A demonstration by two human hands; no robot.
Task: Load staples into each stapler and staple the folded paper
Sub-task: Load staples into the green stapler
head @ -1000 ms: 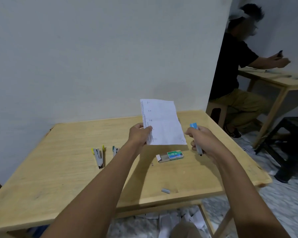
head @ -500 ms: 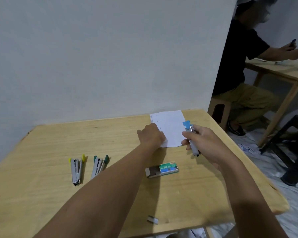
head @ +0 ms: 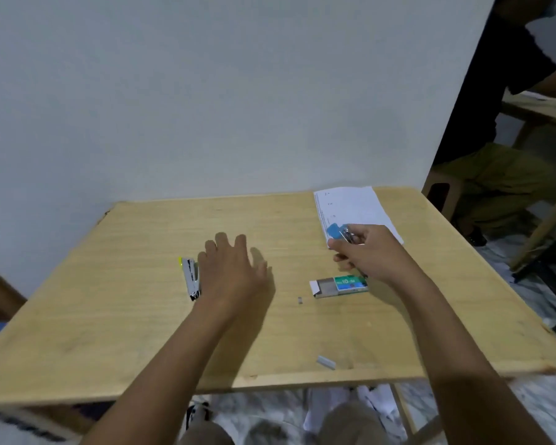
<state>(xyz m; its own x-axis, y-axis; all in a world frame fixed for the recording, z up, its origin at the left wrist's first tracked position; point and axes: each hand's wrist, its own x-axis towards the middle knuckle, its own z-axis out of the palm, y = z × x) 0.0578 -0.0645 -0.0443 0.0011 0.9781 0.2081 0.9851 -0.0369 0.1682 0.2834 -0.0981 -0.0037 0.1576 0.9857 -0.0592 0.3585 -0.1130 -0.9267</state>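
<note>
**Desk:** Where is the stapler in this shot?

**Me:** Right of centre. My right hand (head: 366,252) has its fingers curled round the blue stapler (head: 336,232). The stapler's blue end overlaps the near corner of the folded paper (head: 353,207), which lies flat at the far right of the table (head: 142,316). I cannot tell whether stapler and sheet touch.

**Desk:** And the other hand?

**Me:** My left hand (head: 231,268), centre frame, is spread wide and holds nothing. It is just right of the yellow stapler (head: 190,277). Whether it presses the wood or hides anything, I cannot tell.

**Desk:** What could go wrong?

**Me:** Nothing pins the paper. If I squeeze one-handed, I judge the folds could slide and the staple land crooked. The staple box (head: 341,285) lies with its tray slid out just below my right wrist, so a careless pull back could knock it and spill strips. A loose staple strip (head: 326,362) lies near the front edge at lower right, where a forearm could sweep it to the floor.
</note>
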